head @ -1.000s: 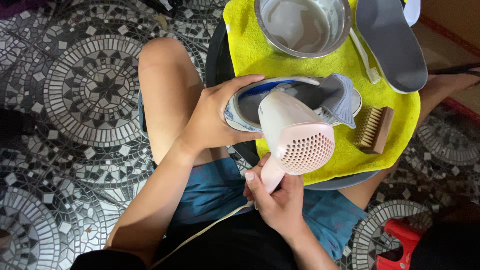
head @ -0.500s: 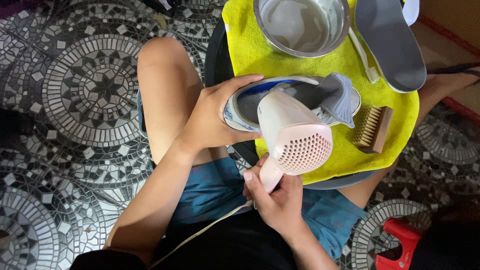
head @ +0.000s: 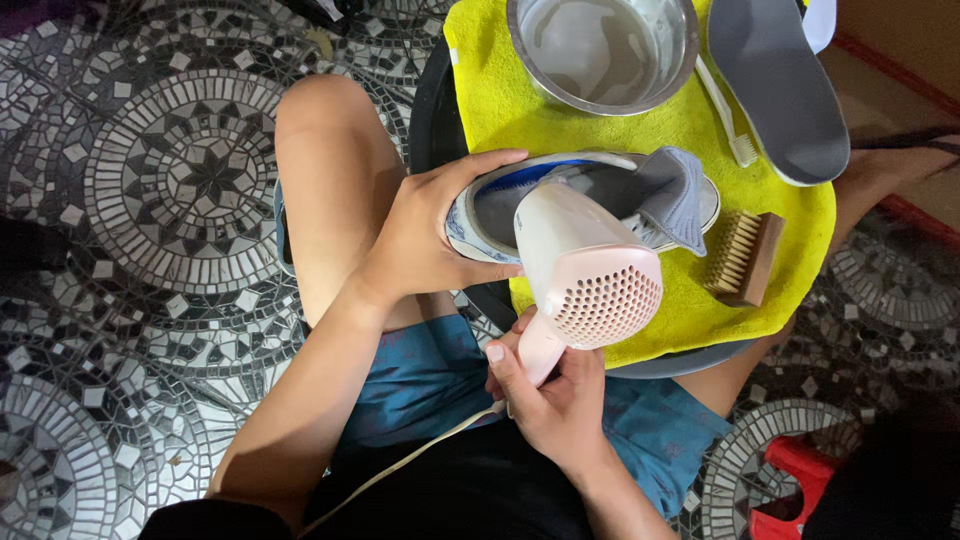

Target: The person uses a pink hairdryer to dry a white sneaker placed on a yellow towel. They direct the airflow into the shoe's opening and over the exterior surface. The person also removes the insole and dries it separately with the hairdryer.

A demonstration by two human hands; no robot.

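The yellow towel [head: 690, 300] carries everything, and nothing on it has shifted since the earlier frames. At its top sits the steel bowl [head: 605, 50], with the grey insole [head: 780, 85] to the right. The sneaker [head: 590, 205] lies mid-towel, left hand [head: 430, 235] fingers still wrapped around its heel. The right hand [head: 550, 395] keeps its fingers closed on the pink hair dryer [head: 590, 270], aimed into the sneaker. A wooden brush [head: 745, 258] lies right of it.

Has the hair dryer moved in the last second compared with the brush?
No. The pink hair dryer sits the same way relative to the wooden brush, aimed into the shoe.
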